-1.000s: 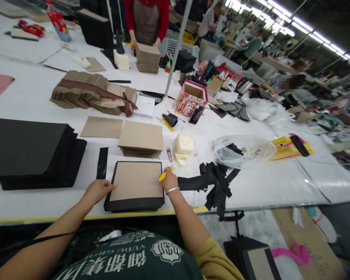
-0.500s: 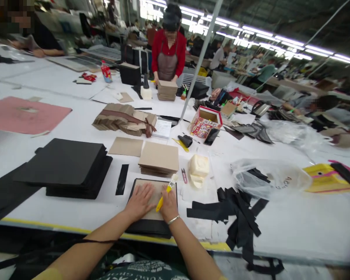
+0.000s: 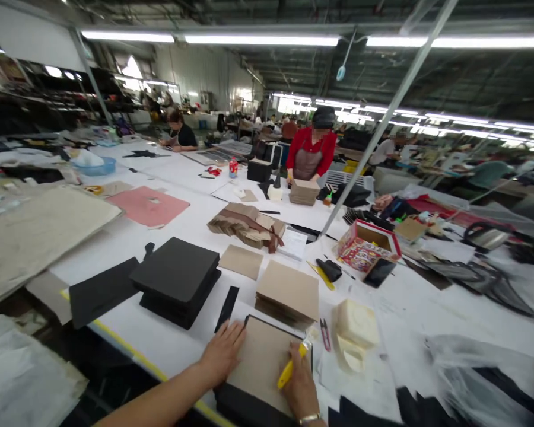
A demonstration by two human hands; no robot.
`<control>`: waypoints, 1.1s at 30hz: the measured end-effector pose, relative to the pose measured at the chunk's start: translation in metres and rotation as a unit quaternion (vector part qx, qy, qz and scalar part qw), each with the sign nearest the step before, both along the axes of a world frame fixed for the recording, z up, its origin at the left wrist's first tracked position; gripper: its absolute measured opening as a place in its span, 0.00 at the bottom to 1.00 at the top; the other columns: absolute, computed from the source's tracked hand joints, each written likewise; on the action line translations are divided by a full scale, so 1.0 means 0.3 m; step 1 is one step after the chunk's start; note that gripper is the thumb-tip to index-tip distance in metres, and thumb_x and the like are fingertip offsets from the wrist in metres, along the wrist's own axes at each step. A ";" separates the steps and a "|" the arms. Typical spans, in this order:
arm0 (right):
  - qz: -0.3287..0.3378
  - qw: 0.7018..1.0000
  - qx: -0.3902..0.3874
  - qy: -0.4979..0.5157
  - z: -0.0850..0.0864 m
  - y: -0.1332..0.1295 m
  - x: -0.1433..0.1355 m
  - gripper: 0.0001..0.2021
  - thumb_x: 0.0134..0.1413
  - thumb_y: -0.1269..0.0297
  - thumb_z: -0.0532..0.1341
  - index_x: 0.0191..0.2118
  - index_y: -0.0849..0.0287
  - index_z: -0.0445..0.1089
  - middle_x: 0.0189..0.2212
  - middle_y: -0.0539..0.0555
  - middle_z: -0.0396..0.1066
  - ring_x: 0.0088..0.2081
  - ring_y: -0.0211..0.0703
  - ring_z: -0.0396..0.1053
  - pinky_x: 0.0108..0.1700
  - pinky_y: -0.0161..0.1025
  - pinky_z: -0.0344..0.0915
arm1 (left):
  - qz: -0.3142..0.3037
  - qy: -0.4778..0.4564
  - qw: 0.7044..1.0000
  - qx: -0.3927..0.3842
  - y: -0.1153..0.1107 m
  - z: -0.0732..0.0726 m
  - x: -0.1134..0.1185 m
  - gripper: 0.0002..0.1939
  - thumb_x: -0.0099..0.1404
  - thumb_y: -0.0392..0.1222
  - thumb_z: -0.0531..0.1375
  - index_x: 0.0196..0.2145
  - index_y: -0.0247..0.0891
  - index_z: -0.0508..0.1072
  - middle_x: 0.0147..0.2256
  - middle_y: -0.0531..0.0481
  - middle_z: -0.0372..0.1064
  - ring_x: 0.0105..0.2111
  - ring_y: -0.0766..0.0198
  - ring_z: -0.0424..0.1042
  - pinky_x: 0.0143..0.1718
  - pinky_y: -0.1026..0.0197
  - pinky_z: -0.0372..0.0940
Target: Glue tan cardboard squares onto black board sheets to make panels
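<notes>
A grey-brown board (image 3: 262, 365) lies on black sheets (image 3: 244, 406) at the table's near edge. My left hand (image 3: 225, 351) rests flat with fingers stretched along the board's left edge. On the right side of the board, my right hand (image 3: 303, 382) is closed around a yellow-handled paintbrush (image 3: 290, 369), its bristles pointing away from me. Just beyond stands a stack of grey-brown boards (image 3: 288, 290). Red-handled thread snips (image 3: 324, 335) lie right of the brush, beside a cream-coloured container (image 3: 356, 323). A black strip (image 3: 226, 308) is left of the board.
A pile of black boards (image 3: 178, 270) stands to the left. Fanned boards (image 3: 240, 222), a red patterned box (image 3: 367, 246) and a slanting metal pole (image 3: 387, 118) are farther back. Black strips (image 3: 365, 409) lie at right. A co-worker in red (image 3: 311, 151) stands across the table.
The view has swung left and upward. My left hand has shifted from the board's middle to its left edge. My right hand still grips the paintbrush.
</notes>
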State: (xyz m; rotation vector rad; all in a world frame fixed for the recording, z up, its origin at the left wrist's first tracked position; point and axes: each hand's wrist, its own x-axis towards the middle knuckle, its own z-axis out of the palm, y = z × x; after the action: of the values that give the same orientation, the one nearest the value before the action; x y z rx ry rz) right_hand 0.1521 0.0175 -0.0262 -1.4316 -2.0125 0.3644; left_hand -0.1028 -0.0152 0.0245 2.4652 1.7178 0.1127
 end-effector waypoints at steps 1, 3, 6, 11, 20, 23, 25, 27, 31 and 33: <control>0.003 1.000 -0.019 -0.004 0.055 -0.010 0.003 0.17 0.50 0.65 0.54 0.48 0.58 0.62 0.43 0.61 0.67 0.45 0.54 0.65 0.47 0.53 0.63 | -0.001 -0.010 1.000 0.025 -0.021 0.009 -0.015 0.24 0.61 0.41 0.49 0.56 0.34 0.58 0.58 0.40 0.53 0.58 0.52 0.49 0.57 0.45 0.47; -0.011 0.999 -0.038 -0.003 0.170 -0.021 0.010 0.15 0.51 0.59 0.54 0.44 0.60 0.64 0.38 0.60 0.68 0.42 0.51 0.66 0.46 0.51 0.63 | -0.012 -0.051 0.997 0.062 -0.058 0.013 -0.019 0.21 0.62 0.35 0.47 0.53 0.35 0.61 0.55 0.41 0.57 0.56 0.54 0.54 0.56 0.48 0.51; -0.017 0.993 -0.092 0.073 0.311 -0.014 0.010 0.17 0.57 0.57 0.48 0.49 0.60 0.59 0.31 0.54 0.69 0.32 0.40 0.68 0.38 0.41 0.66 | -0.083 -0.117 0.988 0.049 -0.113 0.002 0.049 0.20 0.62 0.33 0.45 0.51 0.37 0.63 0.51 0.43 0.62 0.51 0.58 0.60 0.53 0.54 0.57; -0.016 0.951 -0.203 0.232 0.386 0.047 -0.084 0.20 0.58 0.53 0.44 0.41 0.61 0.65 0.21 0.49 0.65 0.21 0.33 0.64 0.25 0.31 0.64 | -0.162 -0.134 0.977 -0.031 -0.166 -0.008 0.201 0.22 0.61 0.42 0.52 0.54 0.39 0.58 0.54 0.45 0.58 0.53 0.55 0.58 0.54 0.51 0.53; -0.053 0.943 -0.270 0.185 0.266 0.142 -0.294 0.15 0.50 0.53 0.54 0.32 0.59 0.69 0.20 0.48 0.68 0.20 0.35 0.66 0.25 0.30 0.62 | -0.152 -0.108 0.981 -0.048 -0.135 -0.038 0.219 0.28 0.59 0.51 0.54 0.54 0.37 0.57 0.55 0.42 0.57 0.54 0.52 0.54 0.54 0.48 0.47; -0.082 0.964 -0.230 0.105 0.268 0.150 -0.197 0.13 0.50 0.54 0.54 0.30 0.57 0.70 0.23 0.48 0.71 0.26 0.36 0.69 0.32 0.31 0.63 | -0.155 -0.106 0.981 -0.042 -0.139 -0.039 0.222 0.25 0.60 0.50 0.53 0.54 0.38 0.59 0.54 0.42 0.57 0.53 0.53 0.56 0.54 0.49 0.49; -0.112 0.970 -0.206 0.060 0.281 0.142 -0.089 0.13 0.51 0.55 0.54 0.30 0.57 0.71 0.25 0.48 0.72 0.30 0.36 0.69 0.35 0.31 0.63 | -0.150 -0.101 0.983 -0.034 -0.142 -0.041 0.225 0.23 0.61 0.49 0.52 0.53 0.39 0.61 0.54 0.43 0.58 0.53 0.53 0.57 0.53 0.49 0.49; -0.144 0.969 -0.198 0.035 0.295 0.124 0.021 0.12 0.51 0.56 0.54 0.29 0.57 0.71 0.24 0.48 0.72 0.30 0.38 0.69 0.36 0.32 0.63 | -0.147 -0.093 0.984 -0.026 -0.142 -0.045 0.228 0.22 0.62 0.49 0.51 0.52 0.40 0.62 0.54 0.43 0.58 0.52 0.53 0.57 0.53 0.49 0.49; -0.187 0.964 -0.188 0.016 0.326 0.080 0.181 0.12 0.50 0.56 0.54 0.29 0.57 0.70 0.24 0.49 0.71 0.28 0.38 0.68 0.35 0.33 0.62 | -0.154 -0.079 0.985 -0.013 -0.138 -0.046 0.234 0.21 0.62 0.49 0.51 0.50 0.40 0.64 0.53 0.44 0.60 0.51 0.53 0.59 0.51 0.50 0.51; -0.198 0.965 -0.171 0.015 0.349 0.052 0.241 0.13 0.51 0.55 0.54 0.30 0.57 0.70 0.25 0.49 0.71 0.29 0.37 0.68 0.35 0.32 0.62 | -0.161 -0.081 0.984 -0.013 -0.134 -0.045 0.234 0.20 0.62 0.50 0.50 0.49 0.41 0.66 0.53 0.45 0.61 0.51 0.54 0.60 0.50 0.51 0.53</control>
State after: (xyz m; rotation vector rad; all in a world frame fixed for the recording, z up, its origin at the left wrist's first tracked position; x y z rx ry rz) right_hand 0.2244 0.0331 0.0785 -1.9804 -1.6370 0.5700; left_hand -0.0325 -0.0553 0.0109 2.5935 1.2333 0.2466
